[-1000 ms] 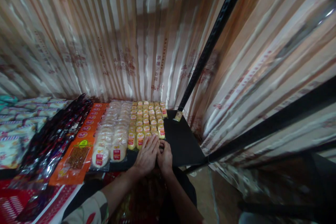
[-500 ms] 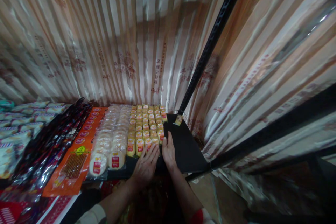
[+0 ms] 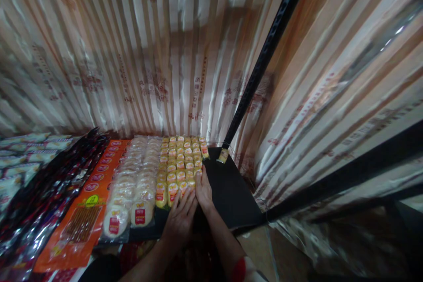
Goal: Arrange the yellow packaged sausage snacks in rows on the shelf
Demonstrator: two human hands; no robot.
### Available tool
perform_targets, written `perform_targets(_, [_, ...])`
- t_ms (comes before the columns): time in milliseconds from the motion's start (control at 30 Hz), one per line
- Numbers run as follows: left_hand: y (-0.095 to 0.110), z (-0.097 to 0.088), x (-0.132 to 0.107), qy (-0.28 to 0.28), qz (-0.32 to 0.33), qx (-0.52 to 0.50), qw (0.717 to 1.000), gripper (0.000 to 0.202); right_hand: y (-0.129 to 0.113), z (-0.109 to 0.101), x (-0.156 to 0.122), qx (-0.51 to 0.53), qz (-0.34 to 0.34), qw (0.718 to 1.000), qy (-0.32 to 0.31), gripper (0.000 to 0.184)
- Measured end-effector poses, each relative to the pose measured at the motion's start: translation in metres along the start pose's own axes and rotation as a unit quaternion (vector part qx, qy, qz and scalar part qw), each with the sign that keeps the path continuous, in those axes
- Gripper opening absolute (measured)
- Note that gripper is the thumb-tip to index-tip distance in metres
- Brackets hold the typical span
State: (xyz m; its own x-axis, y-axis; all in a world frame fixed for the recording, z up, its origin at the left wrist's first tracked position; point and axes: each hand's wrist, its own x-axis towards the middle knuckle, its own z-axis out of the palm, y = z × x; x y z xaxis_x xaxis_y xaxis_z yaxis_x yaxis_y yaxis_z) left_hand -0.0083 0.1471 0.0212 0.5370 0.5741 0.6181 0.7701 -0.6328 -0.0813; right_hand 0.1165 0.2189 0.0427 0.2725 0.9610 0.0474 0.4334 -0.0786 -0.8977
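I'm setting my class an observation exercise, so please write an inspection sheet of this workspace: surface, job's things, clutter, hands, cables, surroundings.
Surface: black shelf.
Job's things: small yellow packs in close rows.
Clutter: lone small pack near the post; round white packs, orange pack and dark packs leftward.
Hands: left hand at the rows' front, fingers extended; right hand along their right edge.
Cables: thin wire or cord near the post's foot; unclear which.
Surroundings: pleated printed curtain behind.

On the shelf [image 3: 231,194], the cracker packs [image 3: 142,185] lie between the stick packs [image 3: 81,224] at left and the small packets [image 3: 180,163] at right. The left hand [image 3: 181,211] is at the front of the small packets, the right hand [image 3: 204,190] along their right side; a single packet [image 3: 223,155] lies apart, near the post [image 3: 261,75].
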Motion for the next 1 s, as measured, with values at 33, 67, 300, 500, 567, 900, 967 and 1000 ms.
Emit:
perform_targets(33, [0.0,-0.001,0.001,0.004,-0.001,0.001,1.0,0.043,0.0,-0.001,0.001,-0.002,0.0,1.0,0.002,0.078])
perform_targets(67, [0.0,-0.002,0.001,0.005,0.0,0.003,1.0,0.043,0.001,-0.003,0.002,-0.006,0.0,1.0,0.006,0.078])
perform_targets(300, [0.001,-0.006,0.001,0.014,-0.014,0.013,1.0,0.04,0.006,-0.005,0.008,-0.028,-0.016,0.999,0.03,0.073])
perform_targets(500, [0.004,-0.004,-0.005,0.017,-0.007,0.036,0.999,0.037,0.011,-0.001,0.008,-0.029,-0.032,0.998,0.053,0.071])
perform_targets(567, [0.005,-0.004,-0.005,0.015,-0.004,0.037,0.999,0.037,0.011,0.0,0.008,-0.03,-0.033,0.997,0.055,0.07])
perform_targets(900, [0.005,-0.001,-0.004,0.007,-0.026,0.034,0.999,0.037,0.008,-0.002,0.006,-0.035,-0.047,0.997,0.048,0.07])
perform_targets(967, [0.005,-0.002,-0.005,0.005,-0.025,0.036,0.999,0.037,0.008,-0.002,0.006,-0.034,-0.048,0.997,0.047,0.07])
perform_targets(1000, [0.004,-0.002,-0.005,0.004,-0.024,0.035,0.999,0.037,0.008,-0.002,0.006,-0.034,-0.043,0.997,0.047,0.069])
